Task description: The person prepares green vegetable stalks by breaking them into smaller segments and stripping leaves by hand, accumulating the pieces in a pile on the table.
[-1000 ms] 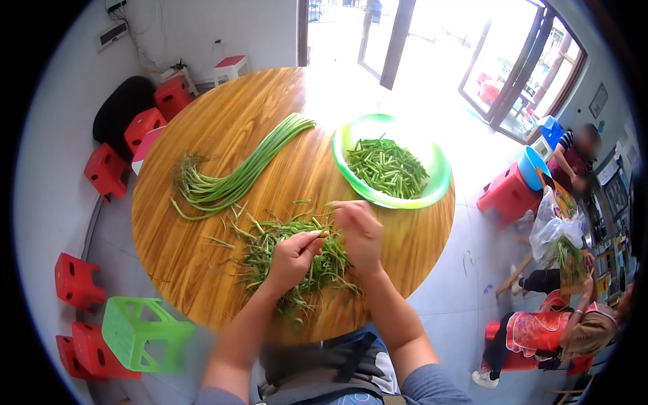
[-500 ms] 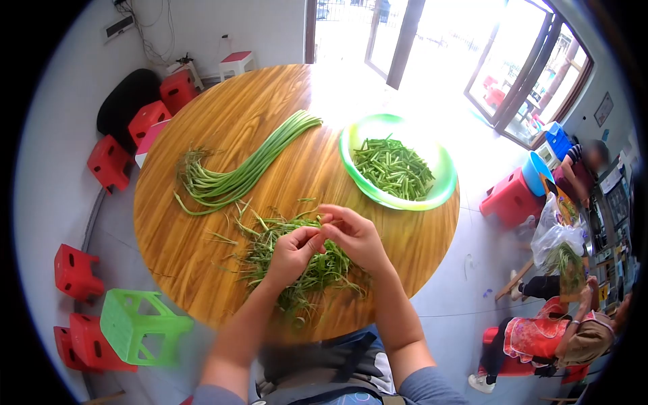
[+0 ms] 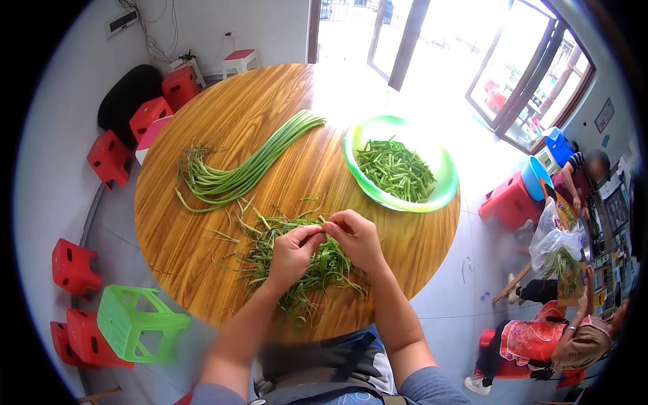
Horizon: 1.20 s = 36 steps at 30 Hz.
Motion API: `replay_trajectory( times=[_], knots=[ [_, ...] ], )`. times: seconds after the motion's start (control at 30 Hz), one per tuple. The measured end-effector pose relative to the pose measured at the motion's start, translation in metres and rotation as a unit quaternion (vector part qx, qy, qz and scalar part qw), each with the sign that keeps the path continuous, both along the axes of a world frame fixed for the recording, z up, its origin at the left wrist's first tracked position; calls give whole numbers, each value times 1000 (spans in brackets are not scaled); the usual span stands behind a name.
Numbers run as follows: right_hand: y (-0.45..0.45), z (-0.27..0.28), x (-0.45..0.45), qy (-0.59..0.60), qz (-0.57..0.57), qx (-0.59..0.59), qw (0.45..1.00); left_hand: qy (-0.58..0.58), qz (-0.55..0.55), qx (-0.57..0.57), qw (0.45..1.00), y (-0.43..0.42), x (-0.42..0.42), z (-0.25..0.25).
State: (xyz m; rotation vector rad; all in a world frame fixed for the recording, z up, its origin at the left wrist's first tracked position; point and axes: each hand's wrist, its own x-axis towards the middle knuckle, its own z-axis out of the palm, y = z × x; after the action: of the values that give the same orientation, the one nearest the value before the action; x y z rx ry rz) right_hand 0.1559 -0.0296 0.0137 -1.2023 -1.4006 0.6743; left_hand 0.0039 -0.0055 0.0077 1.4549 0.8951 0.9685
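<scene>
- Head view: a round wooden surface (image 3: pixel 192 246) carries cut greens, and both bare hands meet above the part toward its near edge.
- Left hand (image 3: pixel 293 256): thumb and fingers pinch the green stem (image 3: pixel 322 221), only a small bit of which shows between the fingertips.
- Right hand (image 3: pixel 354 238): thumb and forefinger pinch at the same stem, right beside the left fingertips; the other fingers are curled.
- Beneath both hands, a loose pile of leafy scraps (image 3: pixel 332 268) spreads toward the near edge, with thin strands straying left.
- A bunch of long stems (image 3: pixel 260 162) lies in a curve on the far left part, its stringy end toward the left edge and its other end toward the far edge.
- By the right edge stands a green and white bowl (image 3: pixel 443 165) holding short cut pieces (image 3: pixel 397 172).
- Beyond the left edge, a green stool (image 3: pixel 120 324) stands on the floor among red stools.
- Well off the right edge, a person in red (image 3: pixel 533 341) sits near a plastic bag (image 3: pixel 552 233).
</scene>
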Motion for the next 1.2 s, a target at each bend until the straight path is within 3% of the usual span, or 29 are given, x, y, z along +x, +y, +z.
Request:
replay_trajectory(
  times=[0.2, 0.4, 0.43, 0.47, 0.53, 0.63, 0.7, 0.8, 0.87, 0.93, 1.1, 1.2],
  knots=[
    [-5, 8, -13, -31, -40, -18, 999, 52, 73, 186, 978, -4, 4, -5],
    [-4, -5, -23, -56, -30, 14, 998, -89, 154, 2, 984, -6, 4, 12],
    [-3, -5, -22, -67, -21, 44, 997, -137, 147, 27, 979, 5, -2, 3],
    [-4, -3, -19, -20, 30, 24, 999, -241, 140, -58, 959, 16, -10, -2],
    [-9, 7, -10, 72, 135, -19, 988, -433, 126, -223, 864, 35, -26, -9],
    [-14, 10, 2, 226, 202, -75, 950, -491, 90, -244, 832, 39, -31, -8],
    [-11, 10, 6, 241, 243, -71, 937, -499, 72, -255, 825, 44, -31, -17],
    [-6, 10, 4, -27, 170, -93, 981, -485, 18, -240, 841, 40, -27, -20],
    [-2, 0, -1, -67, 76, -142, 985, -506, -79, -238, 826, 38, -26, -16],
    [-2, 5, -1, -108, 19, -154, 982, -488, -80, -276, 824, 35, -26, -13],
    [3, 0, -7, -16, 1, -27, 1000, -421, -79, -277, 860, 24, -21, -2],
    [-2, 3, -4, 63, -29, -128, 989, -398, -106, -286, 865, 21, -18, -4]
  ],
)
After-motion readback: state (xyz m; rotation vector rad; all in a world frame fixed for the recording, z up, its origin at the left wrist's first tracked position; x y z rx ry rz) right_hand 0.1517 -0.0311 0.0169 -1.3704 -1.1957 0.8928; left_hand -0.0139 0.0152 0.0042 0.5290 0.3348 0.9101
